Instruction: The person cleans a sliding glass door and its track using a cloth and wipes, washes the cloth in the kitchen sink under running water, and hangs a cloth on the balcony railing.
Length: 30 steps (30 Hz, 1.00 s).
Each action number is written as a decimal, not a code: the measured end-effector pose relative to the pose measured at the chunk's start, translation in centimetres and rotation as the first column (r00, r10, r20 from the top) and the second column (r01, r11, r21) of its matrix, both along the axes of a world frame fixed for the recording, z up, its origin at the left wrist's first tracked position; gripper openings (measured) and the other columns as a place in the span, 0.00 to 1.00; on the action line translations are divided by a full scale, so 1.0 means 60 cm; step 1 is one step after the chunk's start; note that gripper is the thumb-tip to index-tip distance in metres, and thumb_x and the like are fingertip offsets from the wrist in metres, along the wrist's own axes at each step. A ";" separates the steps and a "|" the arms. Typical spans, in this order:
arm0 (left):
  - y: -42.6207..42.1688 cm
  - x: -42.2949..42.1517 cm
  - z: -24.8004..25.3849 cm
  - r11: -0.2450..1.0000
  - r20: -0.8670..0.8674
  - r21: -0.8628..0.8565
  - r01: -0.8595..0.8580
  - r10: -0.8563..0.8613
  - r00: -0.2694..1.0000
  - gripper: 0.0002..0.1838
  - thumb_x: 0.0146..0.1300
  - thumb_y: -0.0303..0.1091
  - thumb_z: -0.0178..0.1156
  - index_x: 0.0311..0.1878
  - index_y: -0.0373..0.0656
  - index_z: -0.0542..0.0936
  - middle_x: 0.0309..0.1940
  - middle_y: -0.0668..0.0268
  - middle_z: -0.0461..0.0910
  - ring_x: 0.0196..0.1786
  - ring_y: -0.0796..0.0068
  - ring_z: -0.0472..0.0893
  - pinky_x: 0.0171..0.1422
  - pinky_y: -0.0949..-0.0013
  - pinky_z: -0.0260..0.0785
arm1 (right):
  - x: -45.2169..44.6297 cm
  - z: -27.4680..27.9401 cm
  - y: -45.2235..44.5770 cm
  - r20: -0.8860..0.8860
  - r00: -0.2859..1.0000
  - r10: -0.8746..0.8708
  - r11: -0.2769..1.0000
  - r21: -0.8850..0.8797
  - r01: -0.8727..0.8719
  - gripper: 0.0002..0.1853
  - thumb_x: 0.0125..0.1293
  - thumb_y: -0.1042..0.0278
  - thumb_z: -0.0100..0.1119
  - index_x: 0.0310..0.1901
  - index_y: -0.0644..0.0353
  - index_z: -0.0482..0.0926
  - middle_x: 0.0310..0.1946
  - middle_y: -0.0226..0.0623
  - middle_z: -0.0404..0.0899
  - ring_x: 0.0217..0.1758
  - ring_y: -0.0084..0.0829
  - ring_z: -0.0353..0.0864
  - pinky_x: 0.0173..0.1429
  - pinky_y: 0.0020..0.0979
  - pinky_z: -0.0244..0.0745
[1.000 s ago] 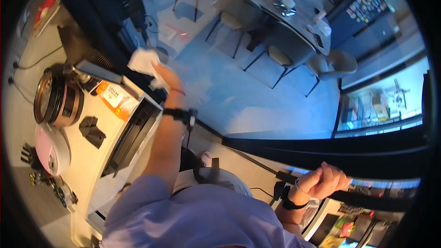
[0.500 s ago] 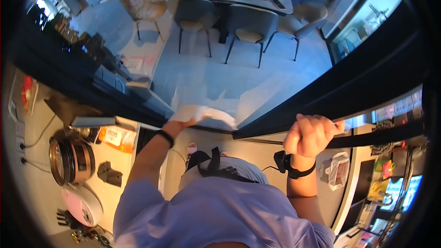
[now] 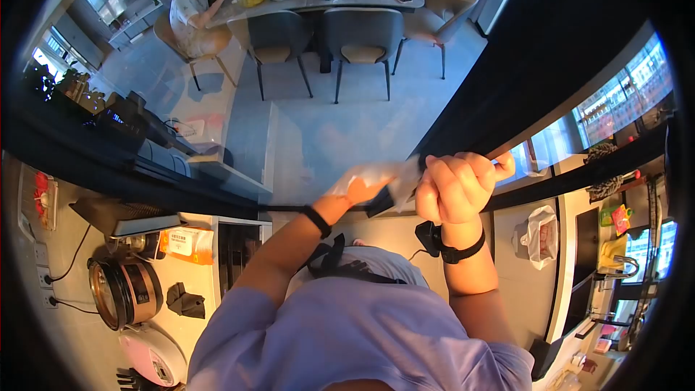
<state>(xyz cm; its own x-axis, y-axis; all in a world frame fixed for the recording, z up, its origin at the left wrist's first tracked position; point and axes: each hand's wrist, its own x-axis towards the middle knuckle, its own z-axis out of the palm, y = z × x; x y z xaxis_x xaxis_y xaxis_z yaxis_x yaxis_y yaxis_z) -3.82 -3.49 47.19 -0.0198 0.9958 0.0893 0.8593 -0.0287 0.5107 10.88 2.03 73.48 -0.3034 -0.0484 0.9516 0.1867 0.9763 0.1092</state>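
My left hand (image 3: 362, 190) is closed on a thin white wipe (image 3: 376, 170), pressed against the low part of the glass door (image 3: 318, 134) and close to the door's dark frame (image 3: 489, 76). Motion blurs the wipe's edges, so whether it is paper or cloth cannot be told. Just to the right, my right hand (image 3: 457, 187) is curled round the edge of the dark frame, with its thumb side partly hidden. Black bands sit on both wrists.
Through the glass show a dining table (image 3: 347, 1), several chairs (image 3: 362, 32) and a seated person (image 3: 194, 11). A counter at left holds a round cooker (image 3: 124, 293), a pink-lidded appliance (image 3: 152, 355) and an orange packet (image 3: 187, 242). A bagged bin (image 3: 541, 237) stands at right.
My left hand has swept the wipe rightward across the glass toward the frame. My right hand has shifted left and slightly up, still closed on the frame. The view has turned a little right.
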 end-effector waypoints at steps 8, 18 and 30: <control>-0.283 -0.212 0.227 0.839 -0.323 -0.134 -0.528 0.466 0.824 0.17 0.57 0.46 0.52 0.39 0.42 0.78 0.38 0.49 0.78 0.42 0.52 0.77 0.44 0.57 0.69 | -0.002 -0.002 -0.001 -0.012 0.999 0.039 0.999 0.034 -0.039 0.06 0.38 0.70 0.53 0.23 0.53 0.75 0.19 0.24 0.69 0.28 0.26 0.66 0.60 0.43 0.46; -0.099 -0.154 0.671 0.402 -0.285 0.901 -0.164 0.832 0.476 0.15 0.58 0.35 0.50 0.49 0.48 0.74 0.40 0.64 0.76 0.40 0.62 0.74 0.44 0.58 0.66 | -0.011 -0.003 -0.001 -0.062 0.998 0.028 1.000 0.009 -0.028 0.07 0.36 0.73 0.54 0.23 0.54 0.75 0.17 0.24 0.69 0.27 0.26 0.66 0.60 0.42 0.46; -0.062 -0.066 0.144 0.738 -0.651 0.615 0.280 0.274 0.708 0.25 0.53 0.36 0.52 0.58 0.60 0.71 0.50 0.73 0.75 0.44 0.75 0.77 0.45 0.74 0.71 | 0.076 -0.104 -0.045 0.223 0.974 0.034 0.939 -0.342 0.045 0.03 0.43 0.72 0.57 0.23 0.55 0.74 0.20 0.29 0.70 0.30 0.30 0.71 0.48 0.37 0.57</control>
